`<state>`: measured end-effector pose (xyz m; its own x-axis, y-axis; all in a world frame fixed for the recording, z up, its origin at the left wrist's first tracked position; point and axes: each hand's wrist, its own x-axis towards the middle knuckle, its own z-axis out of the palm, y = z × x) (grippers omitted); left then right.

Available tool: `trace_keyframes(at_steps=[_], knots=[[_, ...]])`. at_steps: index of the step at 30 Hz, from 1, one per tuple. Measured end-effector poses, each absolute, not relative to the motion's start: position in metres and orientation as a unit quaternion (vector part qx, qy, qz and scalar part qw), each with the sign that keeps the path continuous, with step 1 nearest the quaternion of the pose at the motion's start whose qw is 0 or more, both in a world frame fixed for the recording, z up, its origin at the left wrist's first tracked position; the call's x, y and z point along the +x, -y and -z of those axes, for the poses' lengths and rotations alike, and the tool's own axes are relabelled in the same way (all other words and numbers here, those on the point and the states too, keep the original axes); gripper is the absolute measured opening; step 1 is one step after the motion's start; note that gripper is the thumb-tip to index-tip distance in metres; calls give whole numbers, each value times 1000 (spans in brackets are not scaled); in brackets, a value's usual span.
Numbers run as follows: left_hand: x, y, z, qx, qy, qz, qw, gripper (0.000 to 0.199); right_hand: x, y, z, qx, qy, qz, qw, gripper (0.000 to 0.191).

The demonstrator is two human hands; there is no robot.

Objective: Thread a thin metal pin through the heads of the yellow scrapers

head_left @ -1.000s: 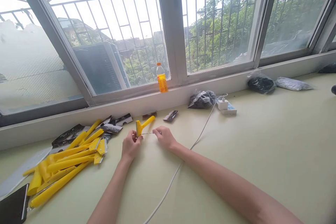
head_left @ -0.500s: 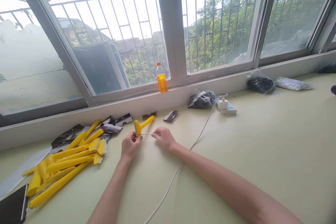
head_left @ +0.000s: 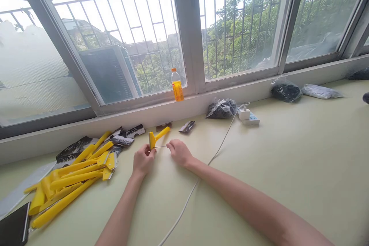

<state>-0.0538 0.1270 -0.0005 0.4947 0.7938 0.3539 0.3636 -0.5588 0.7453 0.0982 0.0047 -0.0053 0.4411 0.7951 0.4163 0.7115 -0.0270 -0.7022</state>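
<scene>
My left hand (head_left: 143, 160) is closed on the head of a yellow scraper (head_left: 152, 140), whose handle points up and to the right. From the scraper's head a thin metal shaft (head_left: 160, 146) runs right to my right hand (head_left: 180, 152). The fingers of my right hand are wrapped round the shaft's other end, and its handle is hidden inside them. Left of my hands lies a pile of yellow scrapers (head_left: 77, 175) with flat heads.
Black-and-white packets (head_left: 122, 141) lie behind the pile, a phone (head_left: 15, 225) at the lower left. A white cable (head_left: 187, 201) passes under my right forearm to a charger (head_left: 244, 114). An orange drink bottle (head_left: 177, 86) stands on the sill; bagged dark items (head_left: 221, 109) sit near it.
The fingers of my right hand have shifted slightly round the end of the shaft. My left hand and the scraper have barely moved.
</scene>
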Motion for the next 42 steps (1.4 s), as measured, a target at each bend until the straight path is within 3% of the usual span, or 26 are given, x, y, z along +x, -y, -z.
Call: trace_keyframes(at_steps=[3, 8, 15, 20, 24, 30, 32, 38, 42], knots=[[-54, -127, 0, 811, -360, -351, 301, 22, 101, -4, 7, -693, 531, -50, 485, 12], [-54, -127, 0, 815, -358, -350, 292, 22, 100, -3, 7, -660, 532, -76, 524, 9], [-55, -125, -1, 816, -358, -348, 291, 20, 97, -7, 9, -680, 532, -48, 502, 35], [-54, -125, -2, 818, -363, -343, 286, 18, 101, -8, 12, -660, 535, -56, 525, 9], [-55, -125, -2, 820, -365, -340, 282, 17, 99, -2, 8, -672, 523, -64, 521, 7], [-55, -126, -1, 814, -365, -347, 289, 18, 93, 0, 1, -724, 526, -45, 444, 39], [-54, -125, -1, 811, -367, -349, 291, 18, 94, -1, 2, -727, 524, -42, 442, 41], [-54, -125, -1, 806, -366, -354, 301, 20, 97, -3, 6, -708, 535, -32, 460, 12], [-54, -126, 0, 806, -374, -350, 296, 22, 94, 0, 4, -690, 548, -45, 471, 12]])
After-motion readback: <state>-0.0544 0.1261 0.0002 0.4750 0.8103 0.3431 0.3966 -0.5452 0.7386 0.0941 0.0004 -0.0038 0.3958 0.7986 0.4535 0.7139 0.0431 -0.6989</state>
